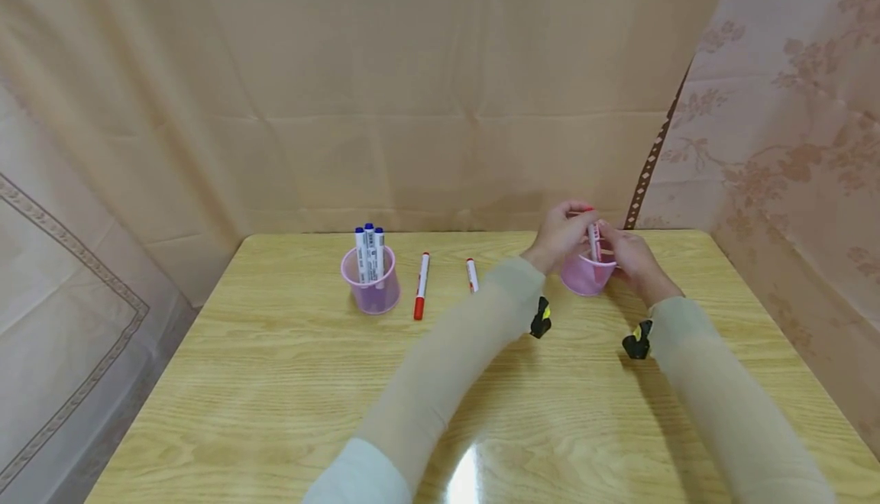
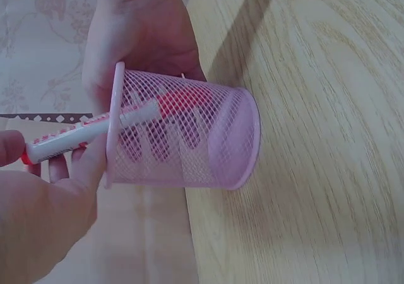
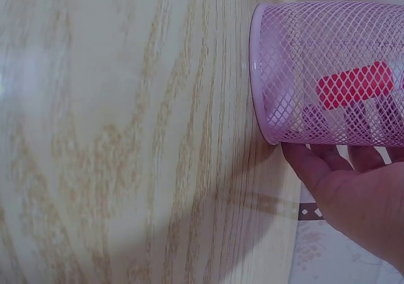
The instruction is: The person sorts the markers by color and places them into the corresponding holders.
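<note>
My left hand (image 1: pixel 555 238) pinches a red-and-white whiteboard marker (image 2: pixel 72 139) near its upper end. The marker leans into a pink mesh pen cup (image 1: pixel 583 279) at the table's far right, its red cap (image 3: pixel 355 85) inside the cup and pointing down. My right hand (image 1: pixel 635 261) holds that cup from the side, and its fingers show through the mesh in the left wrist view. The cup's base (image 3: pixel 257 76) is at the tabletop. Left fingers are right at the cup's rim (image 2: pixel 115 117).
Left of centre stands a second pink mesh cup (image 1: pixel 376 299) with several blue-capped markers (image 1: pixel 369 252). Between the cups lie a red marker (image 1: pixel 422 282) and another red marker (image 1: pixel 472 275), partly hidden by the left arm. A curtain (image 1: pixel 412 92) hangs behind the wooden table (image 1: pixel 275 382).
</note>
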A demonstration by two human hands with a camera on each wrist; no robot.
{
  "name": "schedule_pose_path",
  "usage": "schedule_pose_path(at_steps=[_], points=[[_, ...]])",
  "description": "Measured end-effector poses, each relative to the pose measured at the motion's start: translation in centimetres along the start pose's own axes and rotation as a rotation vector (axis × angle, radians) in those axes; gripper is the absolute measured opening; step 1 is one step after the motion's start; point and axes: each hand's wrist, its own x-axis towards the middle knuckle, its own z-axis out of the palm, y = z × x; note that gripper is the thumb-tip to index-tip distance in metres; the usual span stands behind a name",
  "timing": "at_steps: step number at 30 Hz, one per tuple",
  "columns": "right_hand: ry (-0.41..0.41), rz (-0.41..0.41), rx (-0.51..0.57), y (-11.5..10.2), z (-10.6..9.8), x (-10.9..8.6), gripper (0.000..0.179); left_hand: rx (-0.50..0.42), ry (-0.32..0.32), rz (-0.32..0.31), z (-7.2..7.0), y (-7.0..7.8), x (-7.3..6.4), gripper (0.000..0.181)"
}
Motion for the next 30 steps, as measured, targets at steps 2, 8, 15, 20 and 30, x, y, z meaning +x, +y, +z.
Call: schedule_pose_path(at_steps=[2, 8, 15, 20, 30], points=[[-0.002, 0.006, -0.013, 0.0, -0.1, 0.1, 0.079, 0.035, -0.001, -0.02, 0.3, 0.3, -0.2, 0.024], [0.0, -0.001, -0.007, 0.2, -0.3, 0.2, 0.067, 0.178, 0.024, -0.04, 1.0, 0.6, -0.2, 0.023], [0.006, -0.002, -0.03, 0.2, -0.1, 0.1, 0.073, 0.332, 0.061, -0.071, 1.2, 0.8, -0.2, 0.022], [0.009, 0.008, -0.054, 0.0, 0.1, -0.1, 0.083, 0.406, 0.058, -0.091, 1.4, 1.2, -0.5, 0.02], [0.026, -0.003, -0.047, -0.1, 0.3, -0.1, 0.086, 0.532, 0.065, -0.081, 1.6, 1.3, -0.6, 0.024]])
